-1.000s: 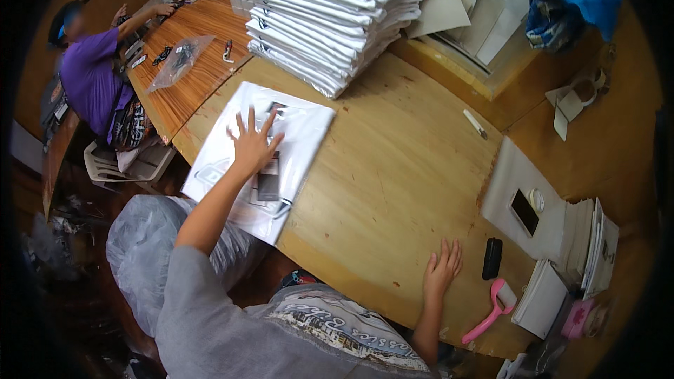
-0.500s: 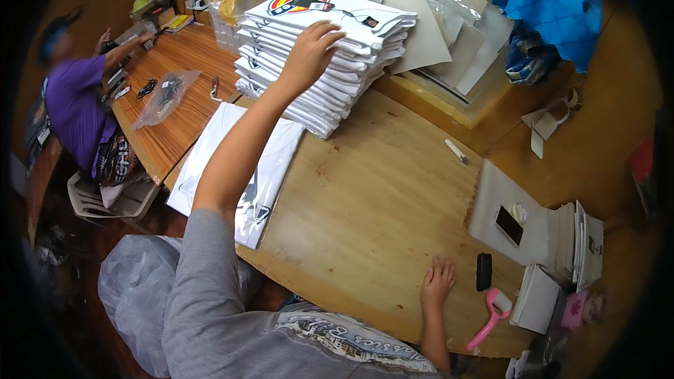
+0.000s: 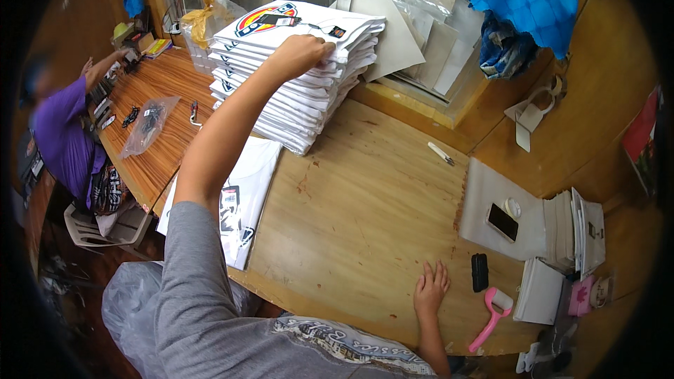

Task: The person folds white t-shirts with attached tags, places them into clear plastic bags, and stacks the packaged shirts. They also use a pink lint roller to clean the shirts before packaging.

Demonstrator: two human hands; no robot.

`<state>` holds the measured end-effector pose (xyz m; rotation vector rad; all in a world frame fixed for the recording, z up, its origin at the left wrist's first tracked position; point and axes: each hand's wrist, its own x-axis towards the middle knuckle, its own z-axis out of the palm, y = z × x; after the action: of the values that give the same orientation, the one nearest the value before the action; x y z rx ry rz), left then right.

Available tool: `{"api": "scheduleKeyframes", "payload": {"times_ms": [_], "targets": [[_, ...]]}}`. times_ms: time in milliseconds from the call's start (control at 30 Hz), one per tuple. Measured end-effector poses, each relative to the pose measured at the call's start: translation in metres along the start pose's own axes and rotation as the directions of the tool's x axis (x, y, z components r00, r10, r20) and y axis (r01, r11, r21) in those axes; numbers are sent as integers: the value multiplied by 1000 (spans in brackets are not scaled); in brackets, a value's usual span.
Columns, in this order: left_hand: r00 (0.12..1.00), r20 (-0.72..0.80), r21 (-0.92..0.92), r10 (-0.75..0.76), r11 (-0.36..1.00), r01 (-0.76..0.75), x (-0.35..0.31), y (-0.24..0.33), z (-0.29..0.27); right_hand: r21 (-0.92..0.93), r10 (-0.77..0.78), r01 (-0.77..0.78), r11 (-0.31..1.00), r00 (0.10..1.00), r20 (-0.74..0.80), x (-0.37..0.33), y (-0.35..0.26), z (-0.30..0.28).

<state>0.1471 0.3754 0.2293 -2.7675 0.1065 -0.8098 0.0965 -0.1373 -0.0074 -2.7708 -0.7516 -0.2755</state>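
A tall stack of folded white T-shirts (image 3: 281, 109) in clear plastic bags stands at the back of the table. The top T-shirt (image 3: 316, 22) carries a colourful round print and a black tag on a cord. At its front right edge my left hand (image 3: 300, 56) has its fingers curled over, closed on that edge; the thumb is hidden. Under my left forearm lies another bagged white T-shirt (image 3: 256, 182), flat and partly covered by the arm. My right hand (image 3: 430, 289) rests palm down on the wooden table (image 3: 351, 203), fingers apart, holding nothing.
Near my right hand lie a black case (image 3: 479, 272), a pink lint roller (image 3: 491, 316) and a phone (image 3: 503, 222). A white pen-like tool (image 3: 441, 153) sits at the back edge. At far left, a person in purple (image 3: 63, 123) sits by a second table (image 3: 151, 161).
My left hand has come down from above the stack, its fingers curling onto the top T-shirt's edge. The right hand stays resting on the table. The whole view has shifted slightly.
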Motion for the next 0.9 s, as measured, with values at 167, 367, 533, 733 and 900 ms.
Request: {"api": "scheduleKeyframes", "payload": {"times_ms": [167, 367, 533, 733, 900], "targets": [[995, 23, 128, -99, 987, 96, 9, 1, 1, -14, -13, 13, 1000, 1000, -5, 4, -3, -2], [930, -327, 0, -167, 984, 176, -8, 5, -49, 898, -192, -224, 379, 930, 313, 71, -75, -7], [894, -443, -7, -64, 998, 68, -45, 55, -105, 510, -658, -744, -431, 646, 388, 187, -166, -29], [959, -259, -145, -118, 986, 82, -96, 105, -132, 329, -568, -649, -686, 760, 316, 291, -174, -19], [971, -238, -52, 5, 998, -18, -120, 133, -137, 687, -544, -561, -462, 791, 280, 312, -176, -74]]}}
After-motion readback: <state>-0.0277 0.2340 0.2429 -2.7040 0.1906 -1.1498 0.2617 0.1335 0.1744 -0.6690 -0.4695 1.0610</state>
